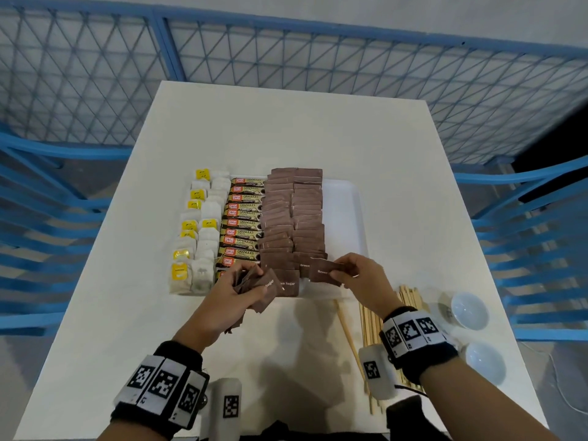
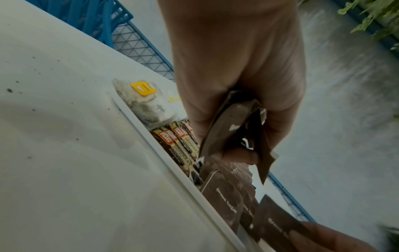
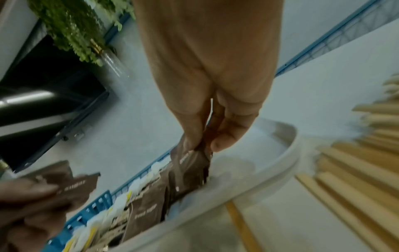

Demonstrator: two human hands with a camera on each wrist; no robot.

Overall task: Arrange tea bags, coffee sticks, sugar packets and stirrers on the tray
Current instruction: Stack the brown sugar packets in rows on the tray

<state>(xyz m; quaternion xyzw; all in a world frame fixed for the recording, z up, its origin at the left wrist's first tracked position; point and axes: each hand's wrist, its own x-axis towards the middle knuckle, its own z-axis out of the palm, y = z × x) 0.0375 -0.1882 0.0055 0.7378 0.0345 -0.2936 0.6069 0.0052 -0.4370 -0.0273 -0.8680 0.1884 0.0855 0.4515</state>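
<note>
A white tray (image 1: 346, 198) on the table carries columns of tea bags (image 1: 203, 230) with yellow tags, coffee sticks (image 1: 243, 224) and brown sugar packets (image 1: 294, 218). My left hand (image 1: 237, 289) grips a bunch of brown sugar packets (image 2: 235, 129) just above the tray's near edge. My right hand (image 1: 356, 275) pinches a single brown sugar packet (image 1: 324, 270) between thumb and fingers over the near end of the right sugar column; the same packet (image 3: 191, 162) shows in the right wrist view. Wooden stirrers (image 1: 375, 316) lie on the table under my right wrist.
Two small white bowls (image 1: 469, 310) (image 1: 485, 361) stand on the table at the right. A blue mesh fence (image 1: 286, 58) surrounds the table. The right strip of the tray holds nothing.
</note>
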